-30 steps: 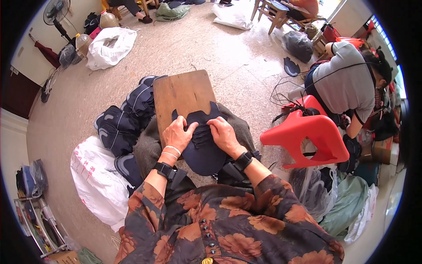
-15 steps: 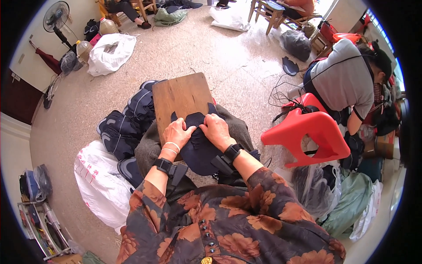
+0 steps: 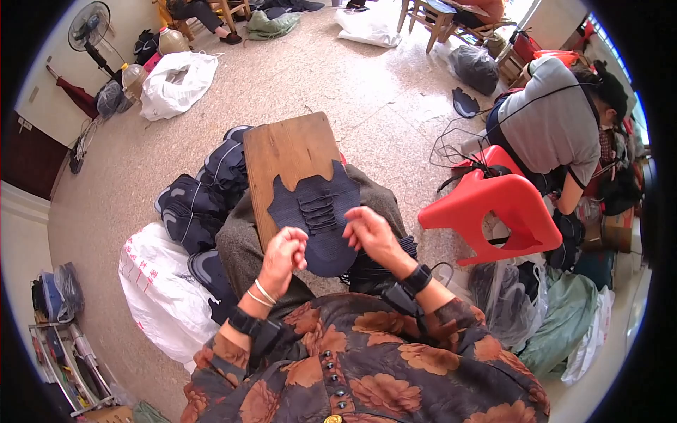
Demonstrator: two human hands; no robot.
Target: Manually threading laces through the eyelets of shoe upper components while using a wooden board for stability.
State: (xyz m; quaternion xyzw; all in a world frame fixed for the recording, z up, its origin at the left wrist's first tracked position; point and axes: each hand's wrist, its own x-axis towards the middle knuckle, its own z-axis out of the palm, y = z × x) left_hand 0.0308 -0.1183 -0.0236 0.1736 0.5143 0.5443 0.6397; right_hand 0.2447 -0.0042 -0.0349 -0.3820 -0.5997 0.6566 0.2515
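A dark navy shoe upper point(image 3: 314, 204) with a row of laces down its middle lies flat on a brown wooden board point(image 3: 285, 144) that rests across my lap. My left hand point(image 3: 285, 252) hovers at the upper's near left edge, its fingers curled into a loose fist. To the right, my right hand point(image 3: 370, 234) is held just above the upper's near right edge with fingertips pinched together. Whether either hand pinches a thin lace end is not clear. Both wrists wear black bands.
A pile of dark shoe uppers point(image 3: 201, 194) lies on the floor to my left, beside a white sack point(image 3: 159, 282). A red plastic stool point(image 3: 504, 211) stands to the right, with another person in a grey top point(image 3: 550, 123) seated behind it. Bags dot the speckled floor.
Both hands have lifted off the laces and drawn back toward my body. The shoe upper, which they covered before, now lies spread open on the board.
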